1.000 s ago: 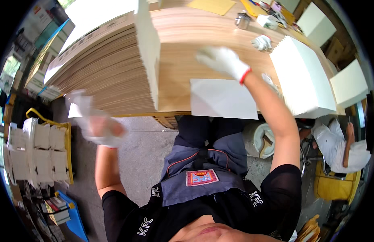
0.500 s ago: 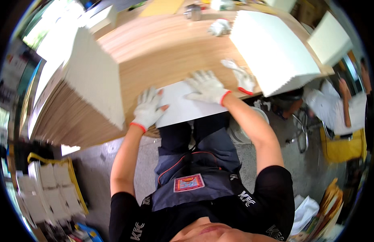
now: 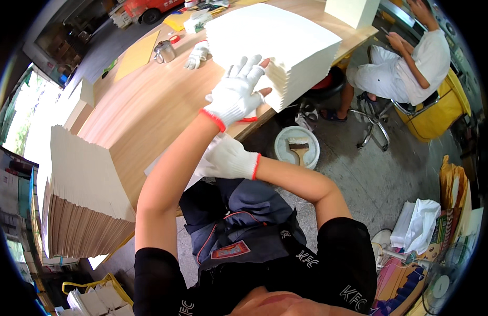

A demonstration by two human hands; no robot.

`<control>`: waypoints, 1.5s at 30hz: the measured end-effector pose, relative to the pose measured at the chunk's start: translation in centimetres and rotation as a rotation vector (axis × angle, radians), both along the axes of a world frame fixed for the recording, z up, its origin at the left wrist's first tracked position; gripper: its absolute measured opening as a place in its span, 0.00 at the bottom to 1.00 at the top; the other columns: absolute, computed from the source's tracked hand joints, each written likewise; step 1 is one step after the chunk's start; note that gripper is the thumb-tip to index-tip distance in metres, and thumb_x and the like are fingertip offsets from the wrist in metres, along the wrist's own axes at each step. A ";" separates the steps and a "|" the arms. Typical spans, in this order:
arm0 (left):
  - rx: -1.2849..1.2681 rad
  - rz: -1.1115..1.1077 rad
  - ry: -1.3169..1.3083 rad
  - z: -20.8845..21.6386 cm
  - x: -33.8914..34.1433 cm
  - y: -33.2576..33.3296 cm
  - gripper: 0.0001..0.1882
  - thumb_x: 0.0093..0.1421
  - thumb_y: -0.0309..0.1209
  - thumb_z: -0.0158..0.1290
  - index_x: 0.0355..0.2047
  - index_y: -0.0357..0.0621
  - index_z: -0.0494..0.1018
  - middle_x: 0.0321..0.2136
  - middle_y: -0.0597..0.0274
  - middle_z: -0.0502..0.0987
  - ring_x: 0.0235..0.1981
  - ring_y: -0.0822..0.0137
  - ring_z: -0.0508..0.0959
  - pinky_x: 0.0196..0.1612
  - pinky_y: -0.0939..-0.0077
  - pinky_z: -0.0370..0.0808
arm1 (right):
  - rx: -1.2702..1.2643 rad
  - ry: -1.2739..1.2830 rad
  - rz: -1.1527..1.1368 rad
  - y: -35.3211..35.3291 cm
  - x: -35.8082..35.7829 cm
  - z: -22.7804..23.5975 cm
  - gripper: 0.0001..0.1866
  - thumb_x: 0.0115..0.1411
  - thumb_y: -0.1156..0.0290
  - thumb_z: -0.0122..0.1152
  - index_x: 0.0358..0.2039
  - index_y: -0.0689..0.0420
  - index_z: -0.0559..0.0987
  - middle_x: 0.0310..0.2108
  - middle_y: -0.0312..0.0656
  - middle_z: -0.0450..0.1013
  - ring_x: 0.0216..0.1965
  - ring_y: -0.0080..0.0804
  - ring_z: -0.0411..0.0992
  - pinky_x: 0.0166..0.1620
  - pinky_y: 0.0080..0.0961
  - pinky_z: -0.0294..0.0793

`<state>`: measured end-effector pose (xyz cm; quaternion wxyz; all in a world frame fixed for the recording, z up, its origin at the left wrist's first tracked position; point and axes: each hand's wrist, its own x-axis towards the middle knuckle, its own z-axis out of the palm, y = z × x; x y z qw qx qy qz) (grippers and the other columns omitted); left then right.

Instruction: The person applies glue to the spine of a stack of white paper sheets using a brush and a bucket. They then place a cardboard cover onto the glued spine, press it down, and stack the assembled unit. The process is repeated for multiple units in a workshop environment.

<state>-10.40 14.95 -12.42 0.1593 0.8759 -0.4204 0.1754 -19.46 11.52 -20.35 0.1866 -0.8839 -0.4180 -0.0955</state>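
Reach to white stack [image 3: 273, 32] seems the step — left hand [image 3: 234, 96] wide, right hand [image 3: 229, 159] half hidden, can't tell — next calling for a corner pinch

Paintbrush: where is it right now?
In the head view, just right of centre: the paintbrush is at the top of the round white bucket, to the right of the gloved right hand.
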 end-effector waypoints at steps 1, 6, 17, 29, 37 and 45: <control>0.036 -0.013 -0.022 -0.3 0.8 -1.0 0.28 0.63 0.36 0.54 0.62 0.52 0.63 0.65 0.57 0.63 0.68 0.47 0.58 0.67 0.59 0.60 | 0.111 -0.106 0.027 -1.3 -1.0 -0.1 0.32 0.58 0.48 0.58 0.56 0.57 0.69 0.54 0.52 0.68 0.62 0.53 0.61 0.64 0.47 0.59; 0.012 -0.096 -0.059 -1.2 2.3 -2.6 0.24 0.59 0.34 0.52 0.56 0.49 0.66 0.58 0.53 0.68 0.60 0.49 0.64 0.63 0.57 0.59 | 0.272 -0.054 0.008 -5.5 -4.3 -3.3 0.30 0.57 0.53 0.63 0.57 0.51 0.68 0.59 0.48 0.63 0.60 0.51 0.62 0.63 0.47 0.59; 0.144 -0.056 -0.251 1.4 4.5 -3.5 0.22 0.52 0.31 0.52 0.50 0.55 0.74 0.49 0.59 0.72 0.52 0.50 0.69 0.57 0.58 0.67 | 0.445 0.085 -0.032 -8.4 -5.6 -4.7 0.27 0.57 0.55 0.64 0.55 0.51 0.73 0.57 0.47 0.68 0.58 0.48 0.66 0.61 0.44 0.64; -1.491 0.221 1.484 3.3 9.4 -12.8 0.13 0.66 0.26 0.44 0.49 0.36 0.62 0.43 0.48 0.75 0.40 0.55 0.81 0.40 0.67 0.87 | 0.466 0.128 -0.121 -10.4 -7.1 -7.2 0.21 0.59 0.55 0.63 0.50 0.50 0.77 0.55 0.42 0.71 0.56 0.44 0.69 0.58 0.40 0.69; -1.488 0.014 1.620 3.1 9.6 1.3 0.16 0.67 0.25 0.46 0.53 0.29 0.66 0.45 0.45 0.77 0.19 0.78 0.76 0.19 0.96 0.77 | 0.808 0.707 -0.214 -11.9 -5.2 -4.0 0.22 0.66 0.61 0.57 0.56 0.58 0.73 0.44 0.44 0.77 0.40 0.29 0.77 0.43 0.26 0.77; -1.210 0.481 1.113 -2.9 -3.4 24.5 0.28 0.67 0.29 0.50 0.66 0.41 0.58 0.49 0.57 0.76 0.36 0.69 0.82 0.33 0.77 0.83 | 1.508 1.487 -0.040 -9.7 9.5 -1.1 0.33 0.69 0.42 0.43 0.55 0.61 0.72 0.29 0.43 0.79 0.19 0.20 0.71 0.19 0.12 0.68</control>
